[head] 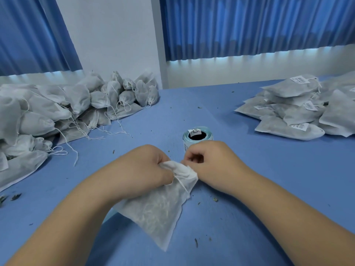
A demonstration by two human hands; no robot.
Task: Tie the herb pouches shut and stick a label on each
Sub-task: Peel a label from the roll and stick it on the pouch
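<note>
A white mesh herb pouch [157, 212] lies on the blue table [269, 189] in front of me, its gathered neck pointing away. My left hand [142, 167] grips the bunched neck from the left. My right hand [211, 162] pinches the neck's right corner with curled fingers. A thin white drawstring [182, 184] runs down across the pouch from the neck. Just beyond my hands stands a roll of labels [197, 136] with a pale blue backing and a dark core.
A heap of unlabelled pouches [57, 112] with loose strings fills the left of the table. A stack of flat labelled pouches [299, 110] lies at the right. Bits of dried herb [215, 199] are scattered on the cloth. Blue curtains hang behind.
</note>
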